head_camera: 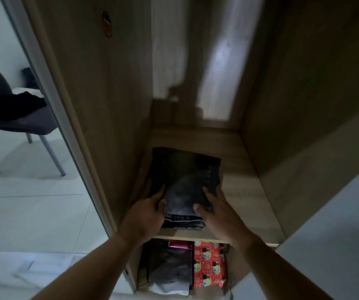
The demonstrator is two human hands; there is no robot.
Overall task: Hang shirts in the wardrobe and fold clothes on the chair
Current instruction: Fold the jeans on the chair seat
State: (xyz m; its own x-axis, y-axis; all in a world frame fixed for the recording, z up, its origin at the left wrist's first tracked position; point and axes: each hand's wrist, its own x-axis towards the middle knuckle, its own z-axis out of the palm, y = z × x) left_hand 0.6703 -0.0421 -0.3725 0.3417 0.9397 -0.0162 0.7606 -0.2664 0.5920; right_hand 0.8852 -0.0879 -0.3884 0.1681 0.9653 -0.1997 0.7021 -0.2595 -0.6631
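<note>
A folded pair of dark jeans (185,176) lies flat on a wooden wardrobe shelf (243,191). My left hand (146,211) grips the stack's near left edge, fingers along its side and thumb on top. My right hand (217,211) holds the near right edge the same way. Both forearms reach in from the bottom of the view. At the far left stands a chair (18,124) with dark clothes (3,98) draped over it.
The wardrobe's wooden side panels (100,87) close in the shelf on both sides. Below the shelf a compartment holds dark folded clothes (169,269), a pink item (178,245) and a red patterned package (208,265). Pale tiled floor (33,213) lies to the left.
</note>
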